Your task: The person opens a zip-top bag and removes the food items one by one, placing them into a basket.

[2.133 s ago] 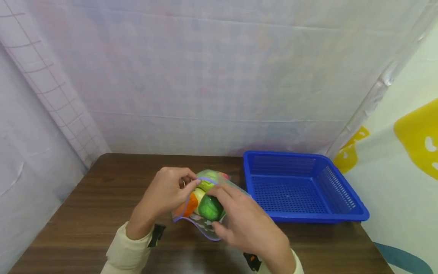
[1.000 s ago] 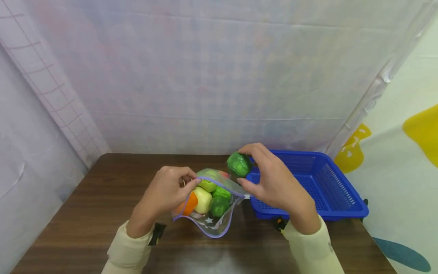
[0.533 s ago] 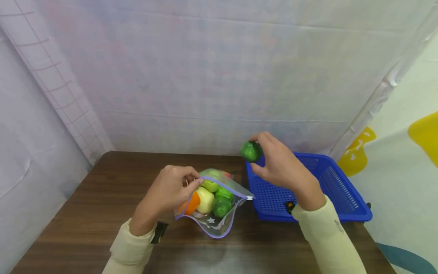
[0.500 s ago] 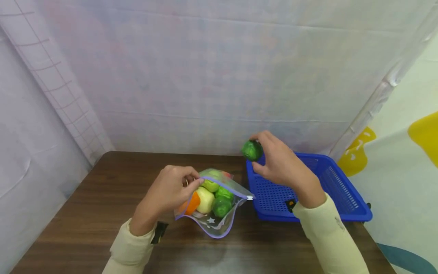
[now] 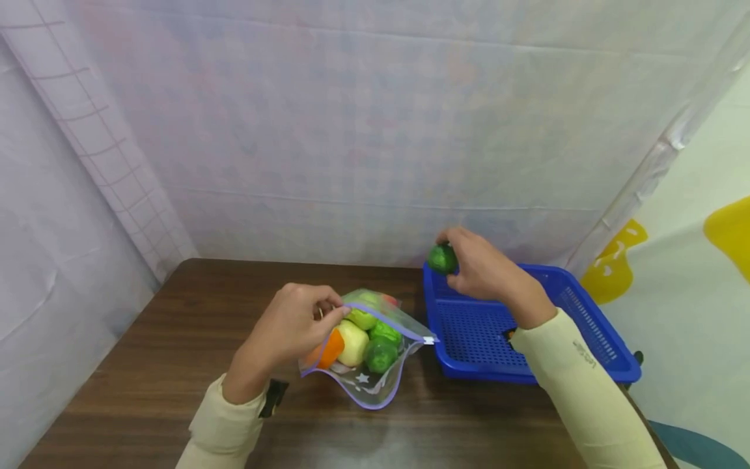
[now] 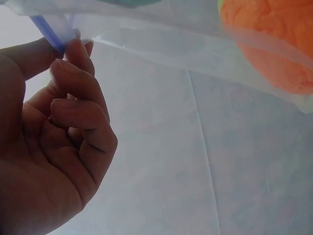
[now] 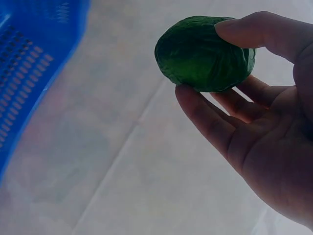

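My left hand (image 5: 299, 322) pinches the purple rim of a clear slider zip bag (image 5: 377, 394) between thumb and fingertips. The bag lies on the table with its mouth spread. Inside it sit a pale yellow-green round piece (image 5: 353, 344), an orange piece (image 5: 332, 348) and several green vegetables (image 5: 381, 355). My right hand (image 5: 483, 268) holds a dark green toy cabbage (image 5: 441, 259) with its thumb and fingertips, above the back left corner of the blue basket (image 5: 436, 352). In the right wrist view, the cabbage (image 7: 200, 56) has a wrinkled, leafy surface.
The blue perforated basket stands at the right of the brown wooden table (image 5: 234, 286); its floor shows through under my right arm. A white slider (image 5: 430, 340) at the bag's corner is beside the basket's rim. A pale curtain (image 5: 351, 130) hangs behind the table.
My right hand has lifted the cabbage out of the bag and carried it right and back, to over the basket's edge. My left hand keeps its pinch on the bag's rim.
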Action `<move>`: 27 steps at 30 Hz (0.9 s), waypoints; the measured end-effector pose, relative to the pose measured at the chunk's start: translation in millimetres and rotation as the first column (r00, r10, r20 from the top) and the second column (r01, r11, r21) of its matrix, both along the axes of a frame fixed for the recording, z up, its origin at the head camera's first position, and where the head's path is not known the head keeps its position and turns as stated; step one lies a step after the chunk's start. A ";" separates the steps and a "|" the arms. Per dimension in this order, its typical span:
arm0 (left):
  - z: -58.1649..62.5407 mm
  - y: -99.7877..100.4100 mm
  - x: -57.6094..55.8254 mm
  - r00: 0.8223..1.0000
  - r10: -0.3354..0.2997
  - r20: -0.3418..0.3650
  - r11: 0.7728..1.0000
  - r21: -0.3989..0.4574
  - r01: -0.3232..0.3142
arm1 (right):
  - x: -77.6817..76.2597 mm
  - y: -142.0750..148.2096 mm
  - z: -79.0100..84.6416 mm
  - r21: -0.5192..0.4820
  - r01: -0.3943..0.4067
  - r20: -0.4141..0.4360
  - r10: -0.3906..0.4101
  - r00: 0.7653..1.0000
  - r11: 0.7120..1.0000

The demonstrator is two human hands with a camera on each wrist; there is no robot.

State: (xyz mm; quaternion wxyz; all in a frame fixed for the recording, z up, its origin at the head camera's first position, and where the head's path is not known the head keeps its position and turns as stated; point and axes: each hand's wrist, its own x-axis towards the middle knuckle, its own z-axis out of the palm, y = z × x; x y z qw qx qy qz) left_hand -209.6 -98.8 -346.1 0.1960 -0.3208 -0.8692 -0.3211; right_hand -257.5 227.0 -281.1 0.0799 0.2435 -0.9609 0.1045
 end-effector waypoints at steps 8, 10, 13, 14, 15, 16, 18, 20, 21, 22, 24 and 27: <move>2.3 2.5 -0.7 1.000 0.003 -0.013 1.000 -0.006 -0.003 | -29.4 5.7 -18.7 0.045 -0.028 -0.012 0.029 1.000 0.999; 2.3 3.5 -0.3 1.000 0.000 -0.008 1.000 -0.006 -0.001 | -34.4 8.2 -24.8 0.059 -0.026 -0.011 0.027 1.000 0.998; 1.4 4.5 0.7 1.000 0.001 -0.004 1.000 -0.004 -0.001 | -39.4 12.5 -34.0 0.081 -0.011 0.002 0.011 1.000 0.997; 1.1 4.6 0.9 1.000 0.002 -0.005 1.000 -0.004 -0.002 | -40.7 13.8 -36.8 0.088 -0.008 0.005 0.008 1.000 0.996; 0.8 4.7 1.1 1.000 0.003 -0.006 1.000 -0.004 -0.003 | -41.7 15.0 -39.2 0.095 0.000 0.013 -0.001 1.000 0.995; 0.6 4.7 1.2 1.000 0.005 -0.008 1.000 -0.004 -0.005 | -43.0 16.1 -41.5 0.102 0.007 0.019 -0.009 1.000 0.995; 0.7 4.7 1.3 1.000 0.006 -0.009 1.000 -0.003 -0.006 | -44.2 17.6 -44.5 0.114 0.021 0.031 -0.024 0.999 0.993; 1.0 4.3 1.1 1.000 0.007 -0.014 1.000 -0.005 -0.007 | -46.3 19.2 -47.7 0.123 0.024 0.040 -0.030 0.999 0.992; 1.3 4.1 1.1 1.000 0.008 -0.015 1.000 -0.005 -0.008 | -47.3 19.9 -49.0 0.128 0.026 0.047 -0.032 0.998 0.991; 1.5 3.9 1.1 1.000 0.009 -0.016 1.000 -0.006 -0.009 | -48.3 20.6 -50.7 0.135 0.030 0.055 -0.037 0.998 0.990; 1.8 3.7 1.1 1.000 0.011 -0.016 1.000 -0.009 -0.011 | -50.4 22.0 -54.8 0.145 0.033 0.074 -0.045 0.996 0.989; 1.8 3.3 1.6 1.000 0.017 -0.009 1.000 -0.012 -0.017 | -54.9 23.9 -63.2 0.169 0.035 0.104 -0.053 0.993 0.985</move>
